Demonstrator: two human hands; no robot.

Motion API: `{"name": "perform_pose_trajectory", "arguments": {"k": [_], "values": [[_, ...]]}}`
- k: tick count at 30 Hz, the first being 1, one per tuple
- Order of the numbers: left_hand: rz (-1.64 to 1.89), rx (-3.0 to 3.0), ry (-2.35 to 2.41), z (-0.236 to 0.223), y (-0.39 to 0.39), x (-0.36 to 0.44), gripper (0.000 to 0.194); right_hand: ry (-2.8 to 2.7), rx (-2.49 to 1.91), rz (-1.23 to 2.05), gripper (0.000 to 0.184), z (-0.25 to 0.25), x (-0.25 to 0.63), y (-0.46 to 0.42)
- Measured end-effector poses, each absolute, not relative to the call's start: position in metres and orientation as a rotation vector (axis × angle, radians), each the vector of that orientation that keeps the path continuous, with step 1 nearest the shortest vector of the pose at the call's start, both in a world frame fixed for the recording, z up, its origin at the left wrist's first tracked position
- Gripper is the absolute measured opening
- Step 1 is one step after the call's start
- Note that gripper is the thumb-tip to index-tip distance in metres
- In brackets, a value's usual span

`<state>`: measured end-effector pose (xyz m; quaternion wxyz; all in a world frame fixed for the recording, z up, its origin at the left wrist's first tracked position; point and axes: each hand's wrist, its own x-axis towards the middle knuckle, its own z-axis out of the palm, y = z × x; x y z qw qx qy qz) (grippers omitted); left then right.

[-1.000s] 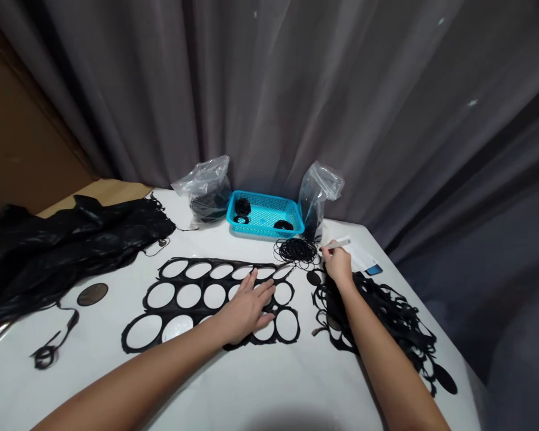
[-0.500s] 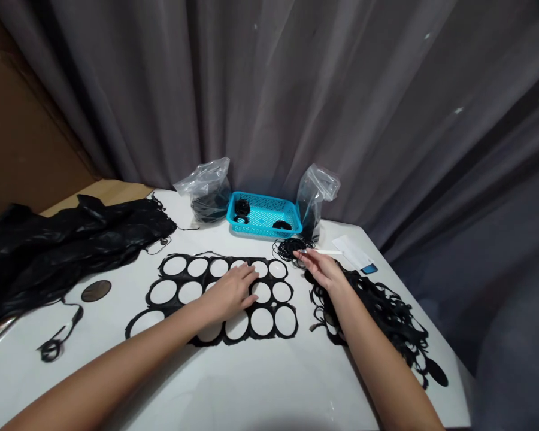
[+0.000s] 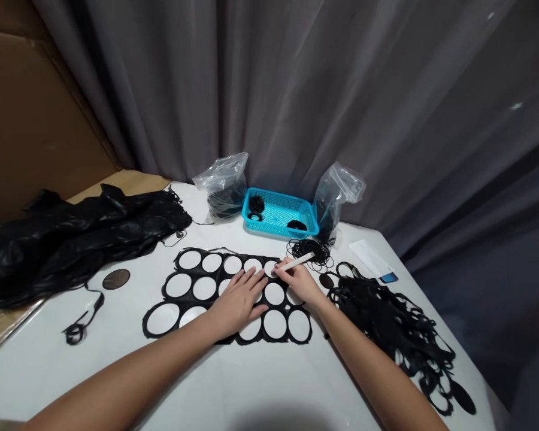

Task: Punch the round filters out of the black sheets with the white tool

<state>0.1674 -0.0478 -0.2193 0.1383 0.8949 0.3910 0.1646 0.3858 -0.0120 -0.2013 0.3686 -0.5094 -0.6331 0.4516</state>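
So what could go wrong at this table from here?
The white pen-like stick in the right hand is close to the loose black rings and might snag them. The holed black sheet, pressed by the left hand, could shift. The tangled scrap pile might catch the right forearm.

The left hand (image 3: 238, 303) lies on a punched rubber sheet (image 3: 220, 261), and the right hand (image 3: 299, 282), holding a pen (image 3: 297, 261), rests over the same sheet. Behind them, a basket (image 3: 269, 229) sits between a plastic bag (image 3: 223, 187) and another bag (image 3: 336, 200), with rubber rings (image 3: 309, 251) in front. Rubber scraps (image 3: 388, 320) lie right of the right hand; a rubber heap (image 3: 72, 242) lies left of the left hand.
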Motion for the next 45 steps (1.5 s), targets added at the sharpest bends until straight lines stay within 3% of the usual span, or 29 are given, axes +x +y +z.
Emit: {"name": "perform_pose_trajectory", "arguments": {"k": [11,18,23,26,29,32,38,41,45], "values": [[0.422,2.629,1.164,-0.216,-0.050,0.170,0.056,-1.891,-1.355,0.944,0.020,-0.199,0.382,-0.018],[0.423,2.637,1.190,-0.218,-0.052,0.170,0.062,-2.447,-1.200,0.263,0.018,-0.205,0.376,-0.026],[0.408,2.658,1.189,-0.215,-0.053,0.169,0.057,-1.964,-1.703,-0.021,0.019,-0.188,0.428,0.014],[0.411,2.654,1.185,-0.213,-0.052,0.168,0.056,-1.494,-1.796,0.225,0.012,-0.172,0.464,0.029],[0.408,2.639,1.178,-0.210,-0.048,0.168,0.056,-1.287,-1.711,0.566,0.021,-0.167,0.473,0.023],[0.430,2.630,1.170,-0.203,-0.048,0.167,0.056,-1.262,-1.619,0.840,0.031,-0.172,0.454,0.006],[0.421,2.703,1.001,-0.197,-0.076,0.158,0.039,-1.007,-1.238,1.572,0.040,-0.184,0.402,-0.040],[0.440,2.740,0.987,-0.204,-0.091,0.154,0.048,-1.207,-1.252,1.560,0.034,-0.191,0.386,-0.064],[0.438,2.772,1.035,-0.212,-0.096,0.154,0.055,-1.597,-1.344,1.234,0.025,-0.199,0.376,-0.082]]}}
